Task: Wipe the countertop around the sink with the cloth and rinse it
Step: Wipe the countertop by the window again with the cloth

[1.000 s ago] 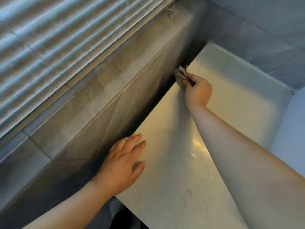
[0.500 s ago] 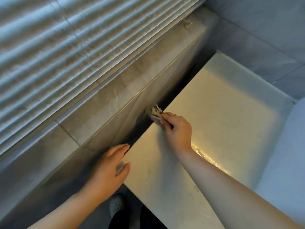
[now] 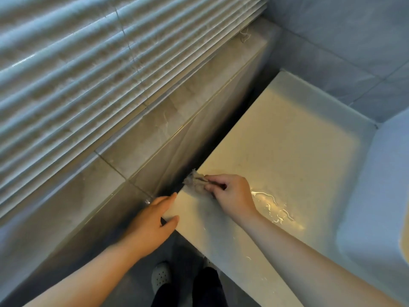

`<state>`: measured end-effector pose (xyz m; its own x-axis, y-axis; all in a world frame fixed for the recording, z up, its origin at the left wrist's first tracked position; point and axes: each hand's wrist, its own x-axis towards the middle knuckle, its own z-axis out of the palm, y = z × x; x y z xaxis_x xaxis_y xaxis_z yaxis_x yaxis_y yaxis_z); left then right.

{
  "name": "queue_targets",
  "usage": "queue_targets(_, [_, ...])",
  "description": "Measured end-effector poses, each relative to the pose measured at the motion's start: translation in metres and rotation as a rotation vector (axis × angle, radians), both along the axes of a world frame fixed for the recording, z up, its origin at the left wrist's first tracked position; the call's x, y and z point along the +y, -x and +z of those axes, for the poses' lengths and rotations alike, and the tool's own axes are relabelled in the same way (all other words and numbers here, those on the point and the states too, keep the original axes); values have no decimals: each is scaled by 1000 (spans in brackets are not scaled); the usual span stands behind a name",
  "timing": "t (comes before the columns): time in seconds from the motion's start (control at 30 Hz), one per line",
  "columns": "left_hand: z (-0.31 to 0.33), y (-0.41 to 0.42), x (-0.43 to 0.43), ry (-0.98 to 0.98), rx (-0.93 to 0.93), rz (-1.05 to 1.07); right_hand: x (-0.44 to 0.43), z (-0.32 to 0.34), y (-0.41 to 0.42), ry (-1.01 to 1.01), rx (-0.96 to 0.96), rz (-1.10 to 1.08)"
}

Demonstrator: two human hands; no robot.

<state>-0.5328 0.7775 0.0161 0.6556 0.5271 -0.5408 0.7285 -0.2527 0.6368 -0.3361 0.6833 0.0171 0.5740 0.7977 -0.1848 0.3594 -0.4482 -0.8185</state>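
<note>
Greyish, frayed fabric is bunched up small: the cloth [image 3: 194, 183] is pinched between the thumb and curled fingers of the right hand [image 3: 232, 196]. It sticks out at ten o'clock from the knuckles and is pressed onto the pale bench [image 3: 287, 151] at its very edge. From where I stand it looks limp and light, probably damp, a rag that takes whatever shape the fingers give it. Gripping the wad in the middle, as now, seems right to me, since loose corners would drag or slip into the gap. It should not need much force, only steady downward pressure.

At seven o'clock from the cloth, the left hand [image 3: 152, 222] lies flat with fingers straight and together. Its fingertips rest on the near corner of the bench, the thumb is spread below, and it holds nothing.

Beyond the cloth at eleven o'clock, a dark gap [image 3: 221, 138] separates the bench from a tiled ledge [image 3: 155, 134], with slatted blinds [image 3: 88, 63] above that. At four o'clock from the right hand, water streaks [image 3: 272, 207] glint on the surface, so the stone is likely slick there. A slipper [image 3: 160, 276] shows on the floor at six o'clock. No sink or tap is in view.
</note>
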Motion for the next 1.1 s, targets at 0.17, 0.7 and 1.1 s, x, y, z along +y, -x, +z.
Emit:
queue_targets(0.17, [-1, 0, -1, -4, 6, -1, -2, 23, -56, -169, -90, -415])
queue_targets(0.7, [10, -20, -20, -343, -81, -358, -36, -22, -25, 8, -331, -272])
queue_targets(1.1, [-3, -37, -36, -491, 62, -478, -62, 1, 4, -93, 11, -475])
